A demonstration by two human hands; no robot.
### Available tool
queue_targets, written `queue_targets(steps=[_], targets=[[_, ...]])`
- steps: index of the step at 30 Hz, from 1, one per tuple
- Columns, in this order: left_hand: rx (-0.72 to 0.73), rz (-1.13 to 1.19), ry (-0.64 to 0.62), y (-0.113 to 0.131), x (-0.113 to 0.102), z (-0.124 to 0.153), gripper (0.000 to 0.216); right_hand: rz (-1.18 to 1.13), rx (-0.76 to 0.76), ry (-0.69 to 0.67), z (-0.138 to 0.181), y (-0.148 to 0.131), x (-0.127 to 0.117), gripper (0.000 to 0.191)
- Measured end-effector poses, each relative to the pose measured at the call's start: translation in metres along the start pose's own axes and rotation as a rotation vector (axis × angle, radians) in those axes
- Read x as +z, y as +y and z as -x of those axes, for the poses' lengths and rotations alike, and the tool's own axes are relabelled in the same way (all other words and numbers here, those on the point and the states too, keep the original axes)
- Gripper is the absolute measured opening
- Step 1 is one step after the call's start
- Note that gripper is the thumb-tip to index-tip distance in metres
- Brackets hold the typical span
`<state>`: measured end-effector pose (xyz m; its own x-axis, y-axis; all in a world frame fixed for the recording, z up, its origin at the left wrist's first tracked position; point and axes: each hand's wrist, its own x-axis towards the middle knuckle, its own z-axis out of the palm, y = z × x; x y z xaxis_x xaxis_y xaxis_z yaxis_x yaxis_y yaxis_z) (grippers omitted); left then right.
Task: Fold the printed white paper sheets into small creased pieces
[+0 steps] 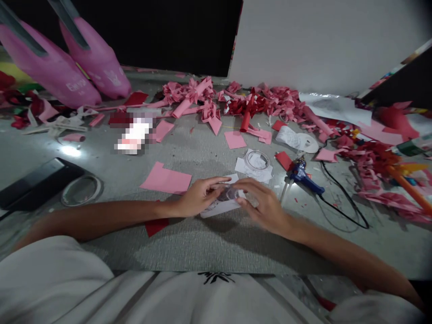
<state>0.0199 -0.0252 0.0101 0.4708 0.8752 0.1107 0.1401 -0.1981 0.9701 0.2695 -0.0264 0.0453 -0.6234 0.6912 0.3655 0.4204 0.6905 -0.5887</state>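
Note:
My left hand (202,195) and my right hand (261,204) come together over a white printed sheet of paper (219,209) on the grey table. Between the fingertips is a small greyish, round-looking piece (231,193); its kind is hard to make out. Both hands have their fingers bent in a pinch around it, and the fingers partly cover it. A pink paper piece (168,177) lies just beyond my left wrist. Dark red paper (157,226) shows beneath my left forearm. Past my right hand, a roll of tape (258,159) rests on white paper scraps.
A blue glue gun (305,177) with a black cord lies at right. Pink and red paper flowers and scraps (189,96) line the back. Two pink bottles (97,58) stand at far left, near a black device (40,180) and a tape ring (82,191).

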Motion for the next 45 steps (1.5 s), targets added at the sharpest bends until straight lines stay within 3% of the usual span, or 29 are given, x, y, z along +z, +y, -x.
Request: queue_targets(steps=[3, 7, 10, 16, 20, 23, 27, 31, 34, 36, 38, 41, 45], targets=[[-0.031, -0.025, 0.032, 0.0, 0.001, -0.001, 0.043, 0.009, 0.143, 0.127, -0.003, 0.007, 0.001, 0.044], [-0.033, -0.037, 0.084, 0.002, 0.001, -0.002, 0.038, -0.141, 0.279, 0.09, -0.001, 0.011, 0.008, 0.02], [-0.014, -0.071, 0.118, 0.002, 0.0, -0.004, 0.037, -0.154, 0.293, 0.092, 0.0, 0.009, 0.009, 0.013], [0.06, -0.141, 0.143, 0.004, -0.001, -0.002, 0.035, -0.231, 0.303, 0.039, -0.002, 0.005, 0.011, 0.019], [0.104, -0.359, 0.052, 0.002, 0.001, 0.01, 0.049, -0.121, 0.297, 0.124, -0.003, 0.009, 0.006, 0.013], [0.215, -0.564, 0.005, -0.001, 0.001, 0.015, 0.054, -0.005, 0.257, 0.183, -0.005, 0.012, -0.005, 0.013], [0.266, -0.809, 0.122, -0.007, -0.003, 0.008, 0.053, 0.046, 0.225, 0.235, -0.008, 0.013, -0.014, 0.02], [0.237, -0.98, 0.153, -0.014, -0.011, -0.004, 0.039, -0.132, 0.329, 0.141, -0.008, 0.019, -0.011, 0.026], [0.223, -0.863, 0.125, -0.014, -0.015, -0.01, 0.03, -0.309, 0.348, 0.068, -0.007, 0.025, -0.005, 0.034], [0.235, -0.62, 0.121, -0.009, -0.017, -0.012, 0.03, -0.424, 0.36, -0.003, -0.007, 0.027, -0.001, 0.038], [0.25, -0.352, 0.035, -0.003, -0.017, -0.013, 0.04, -0.471, 0.364, -0.057, -0.007, 0.026, 0.002, 0.039], [0.187, -0.157, -0.129, 0.004, -0.017, -0.013, 0.065, -0.389, 0.353, -0.071, -0.007, 0.02, 0.003, 0.032], [0.084, -0.081, -0.08, 0.007, -0.015, -0.015, 0.065, -0.238, 0.375, 0.007, -0.004, 0.015, 0.007, 0.022]])
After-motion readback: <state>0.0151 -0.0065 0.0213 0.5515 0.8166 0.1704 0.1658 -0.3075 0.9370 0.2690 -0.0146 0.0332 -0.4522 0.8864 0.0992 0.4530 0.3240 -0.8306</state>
